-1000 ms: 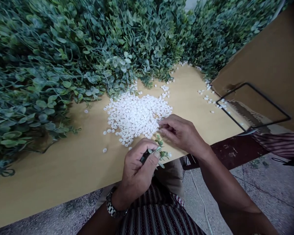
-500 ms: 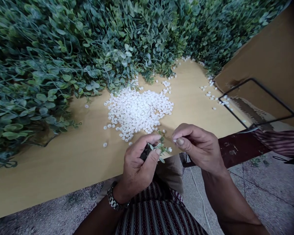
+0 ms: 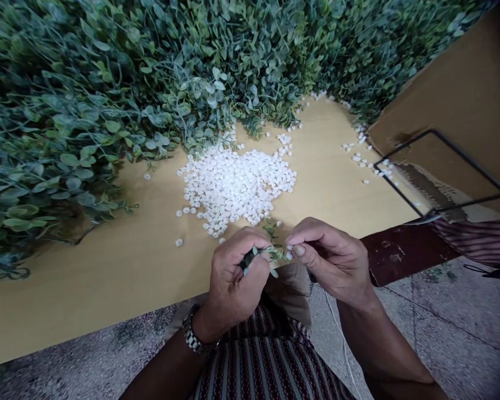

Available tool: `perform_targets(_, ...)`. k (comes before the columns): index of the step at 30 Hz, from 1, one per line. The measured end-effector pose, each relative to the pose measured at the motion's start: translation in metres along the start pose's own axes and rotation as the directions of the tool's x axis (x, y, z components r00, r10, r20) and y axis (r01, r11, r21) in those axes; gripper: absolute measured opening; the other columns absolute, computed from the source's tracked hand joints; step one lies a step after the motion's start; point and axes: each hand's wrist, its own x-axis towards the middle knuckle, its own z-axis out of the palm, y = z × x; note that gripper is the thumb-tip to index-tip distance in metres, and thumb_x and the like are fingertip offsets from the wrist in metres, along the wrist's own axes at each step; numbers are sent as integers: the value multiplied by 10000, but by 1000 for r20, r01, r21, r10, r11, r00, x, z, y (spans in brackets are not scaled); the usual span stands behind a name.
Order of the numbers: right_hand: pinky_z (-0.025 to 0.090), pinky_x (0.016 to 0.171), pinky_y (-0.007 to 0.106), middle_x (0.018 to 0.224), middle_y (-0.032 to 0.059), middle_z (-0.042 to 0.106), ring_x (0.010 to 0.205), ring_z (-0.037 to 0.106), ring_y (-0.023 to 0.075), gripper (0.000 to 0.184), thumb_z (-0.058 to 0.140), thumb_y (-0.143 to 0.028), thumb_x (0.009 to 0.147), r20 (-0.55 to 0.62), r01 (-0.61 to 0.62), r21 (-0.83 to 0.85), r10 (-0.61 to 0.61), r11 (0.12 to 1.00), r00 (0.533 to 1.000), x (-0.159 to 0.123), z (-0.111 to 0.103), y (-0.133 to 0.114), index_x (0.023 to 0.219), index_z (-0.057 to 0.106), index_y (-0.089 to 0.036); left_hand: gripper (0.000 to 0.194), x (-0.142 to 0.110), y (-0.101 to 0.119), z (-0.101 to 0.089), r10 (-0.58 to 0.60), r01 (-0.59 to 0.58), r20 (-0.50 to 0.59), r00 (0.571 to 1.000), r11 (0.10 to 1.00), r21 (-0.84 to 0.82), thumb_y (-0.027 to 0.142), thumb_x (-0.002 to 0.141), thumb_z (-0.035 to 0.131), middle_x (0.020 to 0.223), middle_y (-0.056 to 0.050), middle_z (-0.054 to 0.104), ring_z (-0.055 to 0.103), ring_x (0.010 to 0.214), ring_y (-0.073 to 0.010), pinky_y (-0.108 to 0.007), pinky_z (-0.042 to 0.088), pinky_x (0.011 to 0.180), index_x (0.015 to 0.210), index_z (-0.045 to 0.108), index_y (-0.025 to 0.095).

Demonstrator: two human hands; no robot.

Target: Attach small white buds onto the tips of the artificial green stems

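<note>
My left hand [image 3: 237, 275] is closed round a small green artificial leaf sprig [image 3: 270, 253], held at the near edge of the pale wooden table [image 3: 108, 272]. My right hand [image 3: 331, 258] pinches a small white bead [image 3: 290, 248] between thumb and forefinger, right at the tip of the sprig. A heap of the same small white beads [image 3: 235, 186] lies on the table just beyond both hands.
Heaps of artificial green foliage [image 3: 108, 94] cover the back and left of the table. Loose white beads [image 3: 360, 158] are scattered at the right near a brown cardboard sheet [image 3: 462, 83] and a black wire frame [image 3: 441, 172]. The floor below is grey.
My right hand left the bead heap with a pinched bead, drew back toward me and came up against the sprig in my left hand. The left hand barely moved.
</note>
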Motion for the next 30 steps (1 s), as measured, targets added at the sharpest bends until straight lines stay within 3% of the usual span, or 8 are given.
perform_targets(6,488,617,259,751,14,619,681,570,120,111,597,-119,831,-25,-64,196,70,978,997,-2,1,1,890,645,-202,118,-2,-5,-2,79,-79,30,996,997,-3,92,818,526,745,-32,595,562,730,-156,-298,468,665,809,613,171)
perform_targets(12,482,623,284,722,13,607,673,565,136,84,599,-129,823,-29,-35,312,47,950,998,-3,4,9,848,634,-201,126,-1,-6,-1,163,-162,60,985,986,-29,81,813,545,793,-45,605,574,795,-165,-307,477,712,858,627,165)
perform_targets(22,468,617,299,699,13,574,662,540,143,76,564,-145,842,-8,-3,277,5,961,1000,-8,9,10,857,608,-206,134,0,-5,1,134,-135,85,987,991,4,54,794,529,665,-13,579,544,642,-131,-262,473,587,771,603,163)
perform_targets(30,472,622,303,722,10,585,665,548,139,92,603,-149,821,1,-43,320,45,947,999,-14,8,15,890,601,-209,154,0,-7,1,219,-221,104,970,975,1,23,777,517,661,-22,577,531,614,-119,-244,464,556,771,597,155)
